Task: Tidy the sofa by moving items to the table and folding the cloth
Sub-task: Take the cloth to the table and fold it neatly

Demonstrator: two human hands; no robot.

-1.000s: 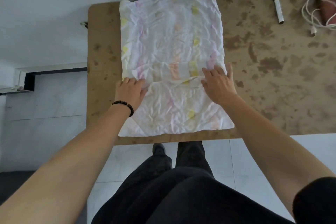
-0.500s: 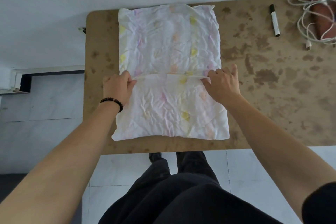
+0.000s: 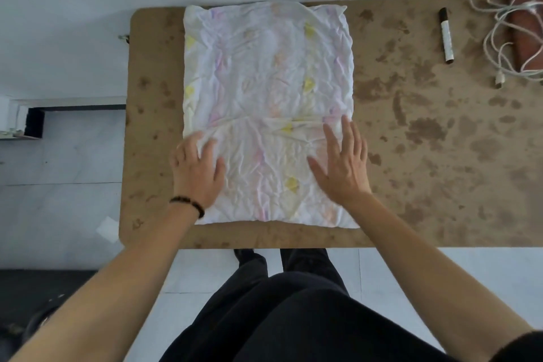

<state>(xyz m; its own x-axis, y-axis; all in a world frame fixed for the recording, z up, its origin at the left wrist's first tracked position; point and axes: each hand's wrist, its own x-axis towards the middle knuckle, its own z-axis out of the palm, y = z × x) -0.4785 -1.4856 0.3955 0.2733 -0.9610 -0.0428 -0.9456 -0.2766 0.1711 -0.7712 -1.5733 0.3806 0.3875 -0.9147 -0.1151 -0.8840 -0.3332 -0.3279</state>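
Two hands lie flat on the cloth, which is spread on the table in front of me. My left hand presses the folded flap at 8 o'clock on the cloth. My right hand presses at 4 o'clock. The fingers are spread out and hold nothing. I think I press so the fold stays down and smooth. A marker and a white cable lie at 2 o'clock.

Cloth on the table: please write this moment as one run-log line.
cloth: on table, near part folded over | left hand: rests on cloth | right hand: flat on cloth | marker, cable: far right, apart
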